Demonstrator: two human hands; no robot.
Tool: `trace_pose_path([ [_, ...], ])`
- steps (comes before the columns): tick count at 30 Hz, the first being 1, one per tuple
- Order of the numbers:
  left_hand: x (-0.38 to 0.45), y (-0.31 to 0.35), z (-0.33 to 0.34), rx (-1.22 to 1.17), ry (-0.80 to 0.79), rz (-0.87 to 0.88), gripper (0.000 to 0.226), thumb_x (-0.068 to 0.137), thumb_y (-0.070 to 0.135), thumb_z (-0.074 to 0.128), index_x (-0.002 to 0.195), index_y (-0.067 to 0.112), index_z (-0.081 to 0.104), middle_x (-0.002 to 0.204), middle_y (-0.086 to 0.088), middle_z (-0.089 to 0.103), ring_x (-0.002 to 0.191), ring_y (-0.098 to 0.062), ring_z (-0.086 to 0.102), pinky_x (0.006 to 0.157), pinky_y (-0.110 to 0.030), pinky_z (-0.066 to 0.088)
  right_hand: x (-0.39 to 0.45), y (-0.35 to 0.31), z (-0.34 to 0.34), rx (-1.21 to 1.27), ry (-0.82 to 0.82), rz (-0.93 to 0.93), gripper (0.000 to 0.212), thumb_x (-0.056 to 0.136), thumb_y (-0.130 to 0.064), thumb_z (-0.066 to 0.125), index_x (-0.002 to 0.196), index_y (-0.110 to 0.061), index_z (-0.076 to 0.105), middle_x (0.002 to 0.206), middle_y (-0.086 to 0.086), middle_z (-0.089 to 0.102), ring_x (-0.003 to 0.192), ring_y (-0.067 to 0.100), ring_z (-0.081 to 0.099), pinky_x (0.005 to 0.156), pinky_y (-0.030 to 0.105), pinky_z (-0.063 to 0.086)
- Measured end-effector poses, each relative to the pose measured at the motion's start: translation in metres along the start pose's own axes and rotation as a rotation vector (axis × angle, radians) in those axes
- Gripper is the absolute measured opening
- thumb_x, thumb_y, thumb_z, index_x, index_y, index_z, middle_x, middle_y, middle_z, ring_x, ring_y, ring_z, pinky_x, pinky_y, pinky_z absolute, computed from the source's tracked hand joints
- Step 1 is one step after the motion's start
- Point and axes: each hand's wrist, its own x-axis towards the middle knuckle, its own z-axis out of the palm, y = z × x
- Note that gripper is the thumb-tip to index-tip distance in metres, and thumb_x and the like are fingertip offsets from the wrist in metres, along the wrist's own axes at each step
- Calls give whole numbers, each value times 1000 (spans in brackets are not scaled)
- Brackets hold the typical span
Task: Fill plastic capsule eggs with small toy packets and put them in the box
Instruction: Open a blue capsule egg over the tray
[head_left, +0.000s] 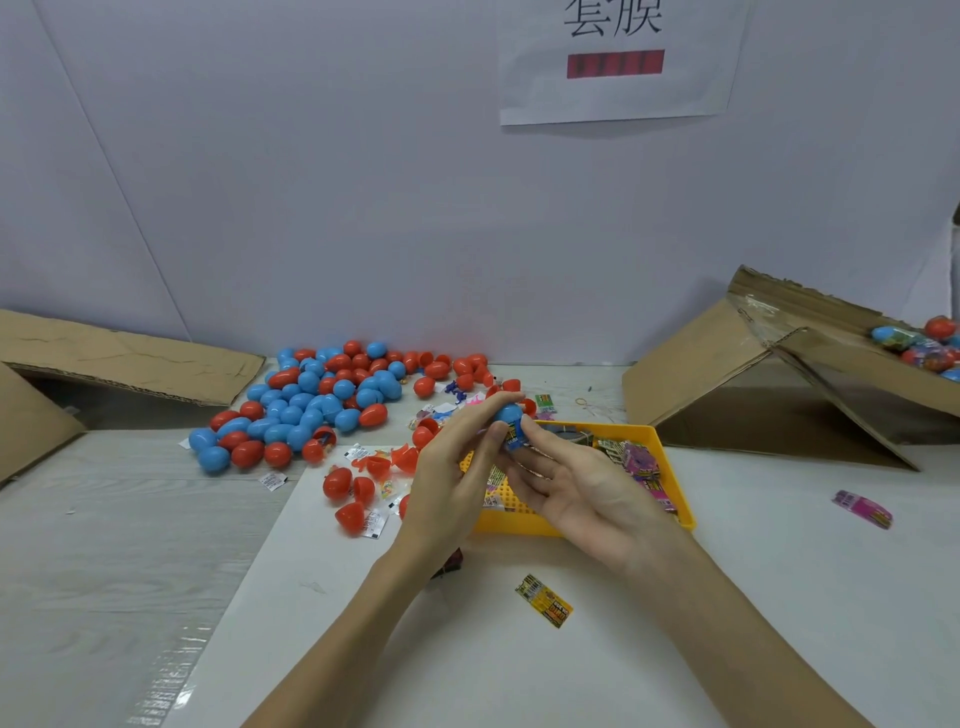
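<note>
My left hand (457, 467) grips a blue capsule half (508, 413) between thumb and fingers, above the yellow tray. My right hand (571, 483) pinches a small blue toy packet (515, 436) at the half's open mouth, its palm turned up. A heap of blue and red capsule eggs (311, 405) lies at the back left of the table. The yellow tray (680, 499) under my hands holds several toy packets (639, 462). The cardboard box (810, 374) at the right holds filled eggs (930, 345).
A yellow packet (544, 600) lies loose on the table near me, and a pink one (862, 509) at the right. Red capsule halves (353, 493) and small white sachets lie left of the tray. Flattened cardboard (119, 364) stands at the far left.
</note>
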Motion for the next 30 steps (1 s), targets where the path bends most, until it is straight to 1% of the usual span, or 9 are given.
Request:
trace_pose_path([
  [2,0,-1,0,-21,8,-17,35,106,18,48,135,34,60,132,20,65,131,-10,57,103,-24,49,-1,1,2,34,9,19,34,83,-20,82,112,-5,77,118,21,74,108,29,75,73,28,62],
  [6,-1,-5,0,-56,18,-48,30,106,17,50,130,21,68,125,8,71,124,-22,63,100,-45,55,-2,2,4,73,33,41,38,81,-21,82,114,-4,74,118,22,74,101,29,77,74,28,63],
  [9,-2,-5,0,-50,16,-58,29,106,17,52,128,18,70,123,6,72,122,-24,64,99,-50,54,-2,2,3,71,50,46,41,83,-21,82,118,-3,72,120,23,73,107,30,75,74,28,63],
  [14,-2,-5,0,-55,19,-82,28,104,17,53,126,14,71,121,3,73,121,-23,65,99,-47,55,-1,3,2,35,69,28,36,89,-22,79,119,-4,72,117,22,74,107,31,75,71,28,62],
  [18,0,-6,1,-37,35,-105,25,101,14,60,122,12,73,118,0,73,118,-23,65,97,-46,56,-1,3,2,-55,127,-17,32,91,-27,77,112,-3,75,96,16,76,81,21,74,62,25,58],
  [23,-2,-3,2,-24,-11,-149,27,100,26,61,125,21,72,116,11,74,113,-13,67,92,-31,58,1,5,1,-290,208,-139,35,99,-37,66,110,-5,74,90,14,76,70,17,69,61,26,56],
  [26,-2,-3,3,-16,-15,-156,26,99,27,65,123,23,73,113,13,74,111,-12,68,92,-26,56,1,5,0,-617,272,-289,38,105,-43,53,117,-11,69,91,13,78,69,23,72,64,31,57],
  [28,-2,-4,3,-1,26,-172,26,98,29,65,122,23,74,112,13,75,111,-9,68,91,-24,56,1,2,-1,-660,269,-334,38,107,-45,45,122,-14,63,92,13,79,73,28,76,64,34,58],
  [30,-2,-4,3,26,71,-176,26,99,28,64,122,22,74,113,13,75,110,-4,68,91,-21,56,1,1,-1,-635,218,-342,32,106,-43,50,123,-18,61,95,9,79,82,27,78,68,36,61],
])
